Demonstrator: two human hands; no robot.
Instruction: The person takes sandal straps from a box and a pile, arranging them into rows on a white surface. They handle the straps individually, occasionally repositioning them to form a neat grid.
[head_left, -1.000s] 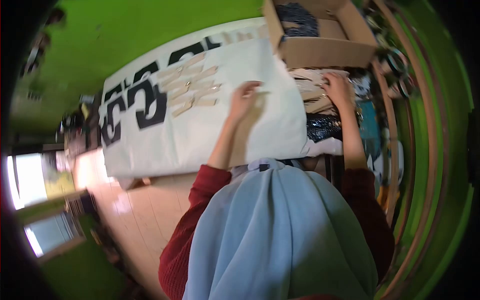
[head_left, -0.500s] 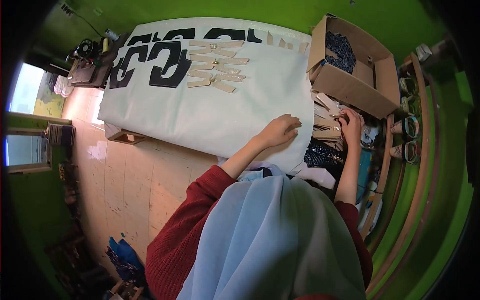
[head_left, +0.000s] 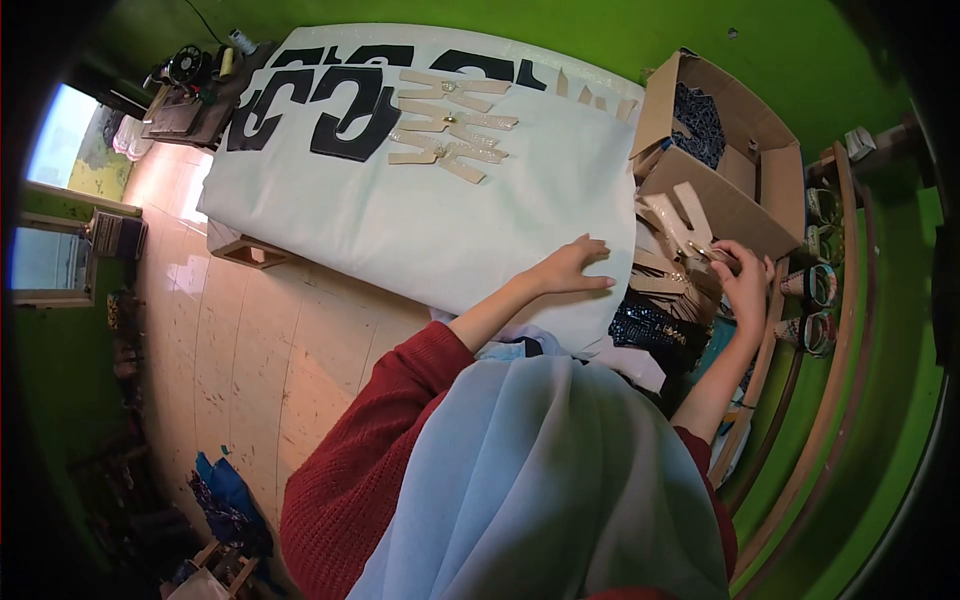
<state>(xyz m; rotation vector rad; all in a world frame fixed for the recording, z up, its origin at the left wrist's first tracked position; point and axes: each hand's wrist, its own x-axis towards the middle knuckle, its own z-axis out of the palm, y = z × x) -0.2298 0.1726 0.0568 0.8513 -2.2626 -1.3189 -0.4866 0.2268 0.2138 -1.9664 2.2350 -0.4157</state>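
Note:
My right hand (head_left: 743,284) pinches a beige sandal strap (head_left: 684,222) by its middle, near a small gold ornament, and holds it up over a pile of similar beige straps (head_left: 660,284). Below that pile lie shiny black pieces (head_left: 648,325). My left hand (head_left: 575,268) is open with fingers spread, over the right end of the white-covered table (head_left: 480,220), holding nothing. Farther back on the cover, several beige straps with ornaments (head_left: 450,120) lie in a column beside black cut-out pieces (head_left: 350,115).
An open cardboard box (head_left: 740,195) with dark patterned material stands behind the pile. On the right, sandals (head_left: 820,285) sit along a wooden rack (head_left: 850,250) by the green wall. A sewing machine (head_left: 190,65) is at the far left. Blue cloth (head_left: 225,480) lies on the tiled floor.
My right hand has lifted a beige strap from the pile and turned it upward. My left hand stays over the table edge, its fingers a little more spread. The view has shifted slightly.

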